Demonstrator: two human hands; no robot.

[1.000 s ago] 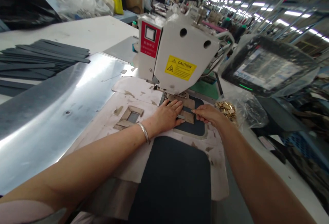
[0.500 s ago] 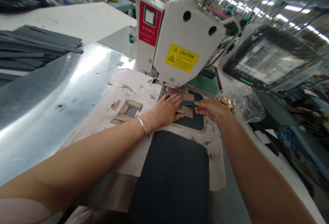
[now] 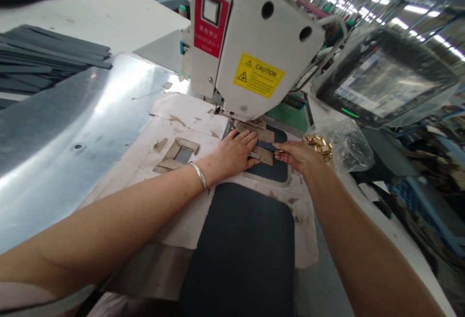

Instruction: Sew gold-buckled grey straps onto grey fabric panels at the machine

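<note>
My left hand (image 3: 238,152) lies flat, fingers spread, on a brown template piece (image 3: 266,157) and the dark blue-grey rounded panel (image 3: 279,174) under the sewing machine head (image 3: 265,40). By its thumb a small metal bar (image 3: 255,155) shows. My right hand (image 3: 295,154) pinches the end of a short dark blue strip (image 3: 266,146). The strip's other end runs over the template to my left fingers, which partly hide it. Nearer me rests a second dark blue-grey panel (image 3: 243,244) with rounded corners.
A stained white sheet (image 3: 181,229) with a brown frame (image 3: 165,164) covers the work surface. Dark strips (image 3: 54,55) are piled at left beside a shiny metal plate (image 3: 72,123). Gold metal pieces (image 3: 319,146) and clear plastic (image 3: 348,142) lie below the control screen (image 3: 388,82).
The view has shifted slightly. The strip between my hands now bows a little, and my right hand has moved only slightly. My left hand stays pressed in place.
</note>
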